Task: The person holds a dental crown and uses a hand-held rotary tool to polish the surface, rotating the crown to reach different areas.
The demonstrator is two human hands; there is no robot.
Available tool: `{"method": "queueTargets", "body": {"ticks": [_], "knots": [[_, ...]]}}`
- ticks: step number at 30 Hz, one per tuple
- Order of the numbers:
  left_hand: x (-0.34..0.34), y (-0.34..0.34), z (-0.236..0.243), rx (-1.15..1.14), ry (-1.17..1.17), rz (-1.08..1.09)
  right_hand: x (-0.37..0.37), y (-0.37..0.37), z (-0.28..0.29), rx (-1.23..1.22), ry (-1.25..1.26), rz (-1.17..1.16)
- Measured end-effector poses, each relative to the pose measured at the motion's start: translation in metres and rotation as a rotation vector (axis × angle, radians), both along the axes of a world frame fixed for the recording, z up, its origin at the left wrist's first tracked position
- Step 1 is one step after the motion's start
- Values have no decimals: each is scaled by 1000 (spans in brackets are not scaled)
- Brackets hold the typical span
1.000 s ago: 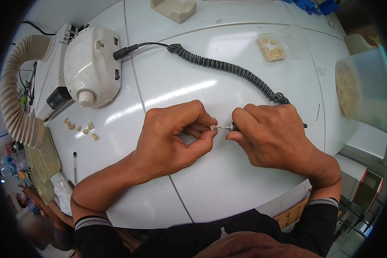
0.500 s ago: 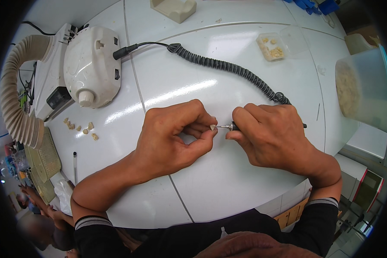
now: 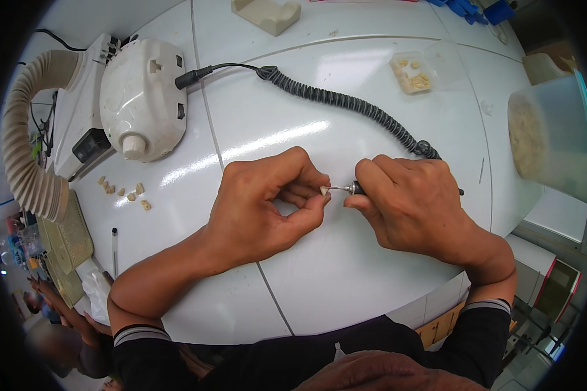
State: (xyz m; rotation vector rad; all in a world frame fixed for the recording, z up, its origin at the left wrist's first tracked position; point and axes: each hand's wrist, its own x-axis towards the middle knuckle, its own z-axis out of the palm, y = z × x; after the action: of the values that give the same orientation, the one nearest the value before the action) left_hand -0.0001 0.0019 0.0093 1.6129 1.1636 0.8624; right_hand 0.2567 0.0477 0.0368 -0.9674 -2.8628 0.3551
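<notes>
My left hand [image 3: 267, 205] pinches a small cream, angular piece [image 3: 323, 191] between thumb and index finger. My right hand [image 3: 407, 202] is wrapped round a black rotary handpiece [image 3: 357, 188]; its thin silver bit reaches the piece at my left fingertips, and whether it is touching cannot be told for sure. A black coiled cord [image 3: 339, 98] runs from the handpiece to a white rounded machine [image 3: 140, 98] at upper left. Several small cream pieces [image 3: 131, 196] lie below that machine, near a pen [image 3: 114, 251].
A ribbed hose [image 3: 23, 140] arches at left beside mesh trays [image 3: 68, 234]. An open clear box of pieces [image 3: 407, 72], a beige holder [image 3: 265, 14] and a large translucent container [image 3: 544, 127] stand on the white table [image 3: 352, 287]. Other people [image 3: 65, 348] are at lower left.
The view has shifted slightly. My hands keep the same grips, with the piece and bit a touch higher in the picture than before.
</notes>
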Motion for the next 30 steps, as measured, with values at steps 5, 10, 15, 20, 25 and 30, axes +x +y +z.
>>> {"method": "queueTargets", "body": {"ticks": [5, 10, 15, 20, 25, 30], "knots": [[0, 0, -1, -3, 3, -7, 0, 0, 0, 2, 1, 11], [-1, 0, 0, -11, 13, -7, -1, 1, 1, -12, -14, 11], [-1, -1, 0, -2, 3, 2, 0, 3, 2, -20, -22, 31], [0, 1, -2, -4, 1, -3, -1, 2, 0, 5, 1, 25], [-1, 1, -1, 6, 7, -11, -2, 2, -1, 4, -2, 13], [-1, 1, 0, 4, 11, -11, -3, 3, 2, -35, -32, 4]]}}
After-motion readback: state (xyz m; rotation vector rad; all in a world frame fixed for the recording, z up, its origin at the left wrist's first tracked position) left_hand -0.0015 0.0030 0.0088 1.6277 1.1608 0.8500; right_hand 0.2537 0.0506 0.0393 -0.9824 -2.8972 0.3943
